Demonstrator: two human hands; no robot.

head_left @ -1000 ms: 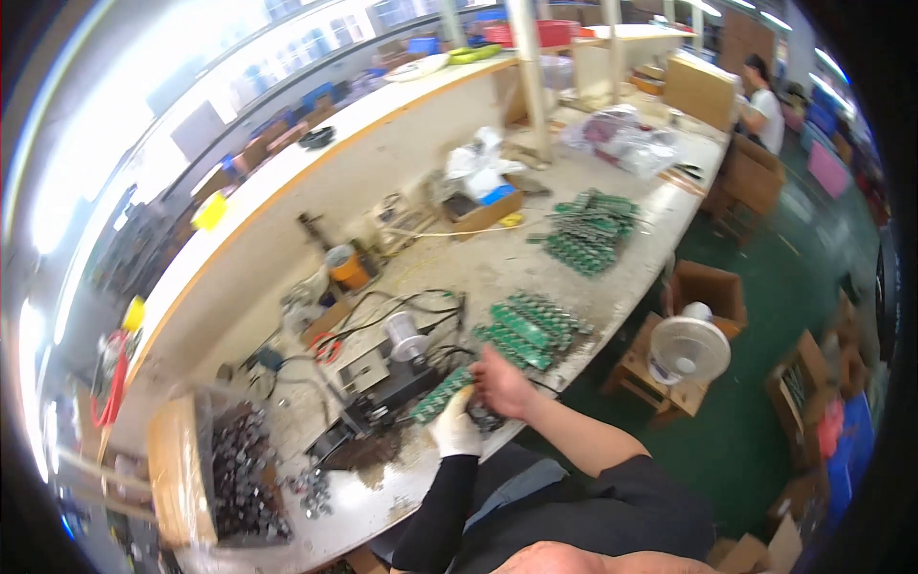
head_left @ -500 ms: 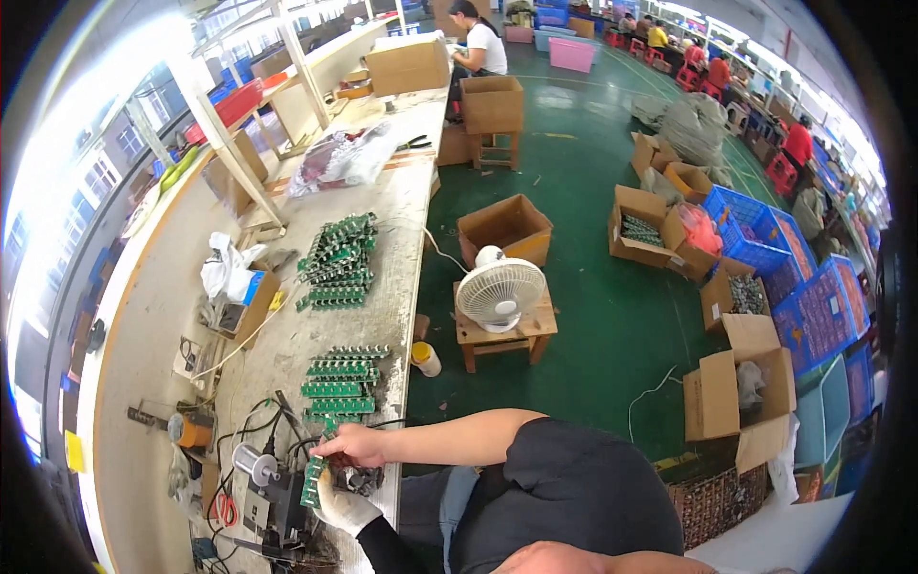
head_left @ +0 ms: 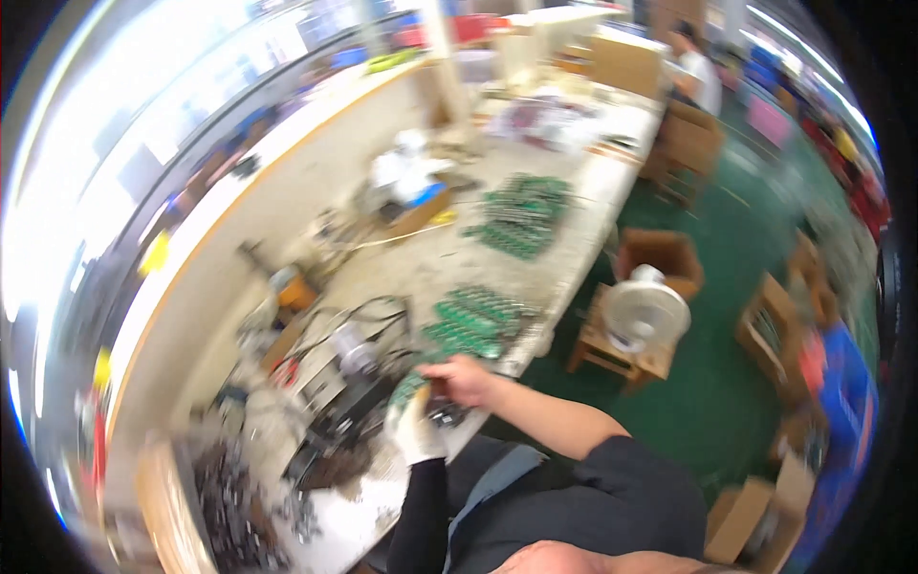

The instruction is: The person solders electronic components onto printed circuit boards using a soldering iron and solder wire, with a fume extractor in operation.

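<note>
My left hand, in a white glove with a black sleeve, is closed on a green circuit board over the workbench's near edge. My bare right hand is closed at the board's far end, its fingertips against it. Motion blurs the picture, so finer detail is lost. Just beyond my hands lies a group of green circuit boards in rows. A larger pile of green circuit boards sits farther up the bench. Left of my hands stand a white spool and a black device among dark cables.
An open box and a heap of small dark parts occupy the bench's near left. To the right, a white fan stands on a wooden stool, with a cardboard box behind. A person sits at the far end.
The view has swung left, bringing the box and dark parts into sight. Both hands still hold the circuit board.
</note>
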